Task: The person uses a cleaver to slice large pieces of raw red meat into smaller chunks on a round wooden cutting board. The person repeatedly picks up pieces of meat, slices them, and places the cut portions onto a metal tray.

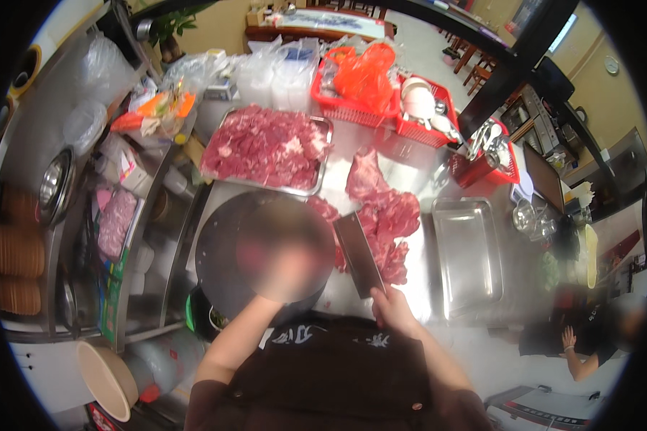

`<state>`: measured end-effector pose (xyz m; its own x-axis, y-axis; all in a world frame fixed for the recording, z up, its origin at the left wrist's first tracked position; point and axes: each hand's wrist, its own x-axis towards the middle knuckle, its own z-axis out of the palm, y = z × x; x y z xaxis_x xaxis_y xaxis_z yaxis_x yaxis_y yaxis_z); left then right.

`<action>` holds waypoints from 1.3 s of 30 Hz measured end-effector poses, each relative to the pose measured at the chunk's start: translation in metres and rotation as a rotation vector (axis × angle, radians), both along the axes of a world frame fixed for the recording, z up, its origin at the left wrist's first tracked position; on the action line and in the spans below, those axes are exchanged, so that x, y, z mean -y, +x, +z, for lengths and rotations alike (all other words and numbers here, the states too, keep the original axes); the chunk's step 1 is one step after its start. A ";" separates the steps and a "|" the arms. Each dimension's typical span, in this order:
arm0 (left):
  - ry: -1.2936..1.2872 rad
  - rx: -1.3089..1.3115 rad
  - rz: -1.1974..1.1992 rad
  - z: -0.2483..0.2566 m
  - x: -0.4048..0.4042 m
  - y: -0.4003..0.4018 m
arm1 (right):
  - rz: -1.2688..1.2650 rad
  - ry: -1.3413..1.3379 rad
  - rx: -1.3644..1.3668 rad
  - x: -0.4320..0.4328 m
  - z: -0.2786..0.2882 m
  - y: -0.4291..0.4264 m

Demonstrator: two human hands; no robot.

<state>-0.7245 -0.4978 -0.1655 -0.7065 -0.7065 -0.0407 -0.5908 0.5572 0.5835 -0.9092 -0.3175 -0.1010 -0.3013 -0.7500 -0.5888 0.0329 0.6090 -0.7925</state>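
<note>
My right hand (393,310) grips the handle of a broad-bladed cleaver (358,256), its blade angled up and left beside the round dark chopping board (215,237). My left hand (288,272) reaches over the board. A blur covers its fingers and the reddish matter near them, so its grip is hidden. Large chunks of raw red meat (399,213) lie on the steel worktop (350,299) right of the board, partly behind the blade. Beyond the board, a steel tray (320,183) is heaped with cut raw meat (264,148).
Another steel tray (466,258) lies to the right. Red plastic baskets (350,112) with a red bag and utensils line the back, beside stacked clear containers (272,81). Shelving (140,237) flanks the left. A person (577,345) is at the far right.
</note>
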 end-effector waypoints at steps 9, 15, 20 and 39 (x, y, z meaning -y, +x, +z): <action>0.423 -0.479 0.120 0.049 0.085 -0.034 | -0.080 -0.039 -0.009 -0.017 -0.008 -0.012; -0.052 0.121 -0.100 0.113 0.195 -0.077 | -0.101 -0.037 0.027 -0.013 0.003 -0.013; -0.261 -0.082 0.110 0.121 0.200 -0.063 | -0.148 -0.035 0.045 -0.013 -0.003 -0.009; 0.339 0.078 0.362 0.032 0.066 0.081 | -0.073 -0.038 0.121 0.004 -0.009 -0.006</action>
